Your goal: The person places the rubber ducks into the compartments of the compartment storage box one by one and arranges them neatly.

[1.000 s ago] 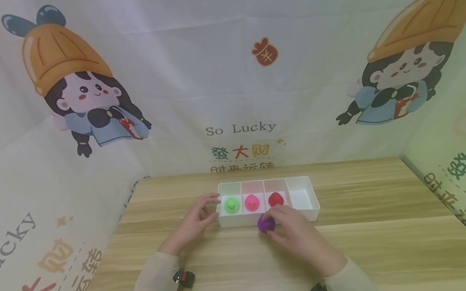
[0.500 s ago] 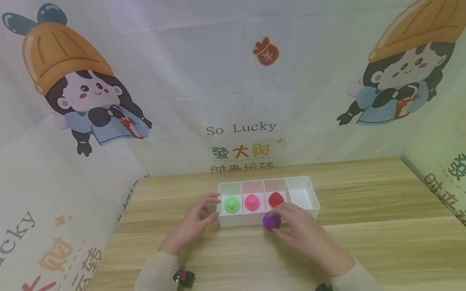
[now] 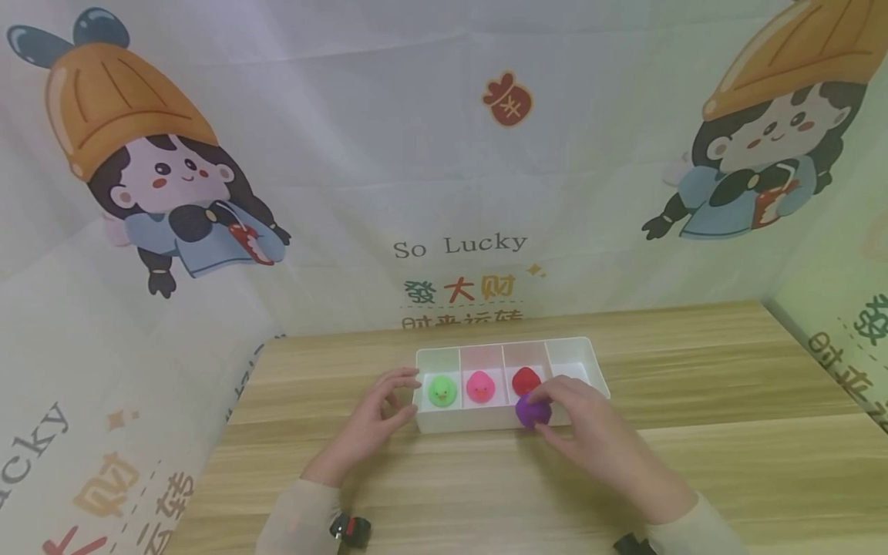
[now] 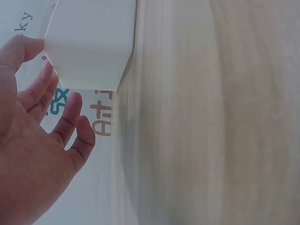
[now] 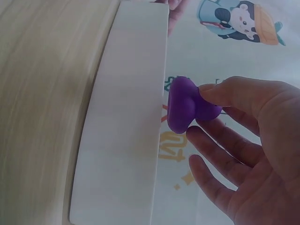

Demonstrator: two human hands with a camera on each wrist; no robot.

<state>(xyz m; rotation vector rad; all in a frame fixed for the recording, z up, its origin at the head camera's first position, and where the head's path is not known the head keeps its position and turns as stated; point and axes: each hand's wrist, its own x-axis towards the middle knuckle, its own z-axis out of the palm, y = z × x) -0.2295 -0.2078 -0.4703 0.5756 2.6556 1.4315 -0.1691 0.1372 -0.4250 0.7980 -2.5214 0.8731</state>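
Note:
A white box [image 3: 472, 421] with a row of compartments stands on the table. From the left it holds a green toy duck [image 3: 442, 391], a pink toy duck [image 3: 481, 387] and a red toy [image 3: 526, 381]; the far-right compartment, partly behind my right hand, shows only its white floor. My right hand [image 3: 590, 428] pinches a purple toy duck [image 5: 185, 105] between thumb and fingers, held up at the box's front wall near its rim. At the box's left end, my left hand [image 3: 368, 420] touches the edge with thumb and fingertips, its fingers loosely bent [image 4: 70, 117].
The box rests on a wood-grain table [image 3: 694, 401]. Behind it hangs a white printed cloth [image 3: 347, 193] that also runs along both sides. A dark strap device [image 3: 351, 530] sits on my left wrist, another [image 3: 633, 544] on my right.
My right hand has carried the purple toy duck rightward and up along the box's front wall, to in front of the red toy. My left hand and the box have stayed put.

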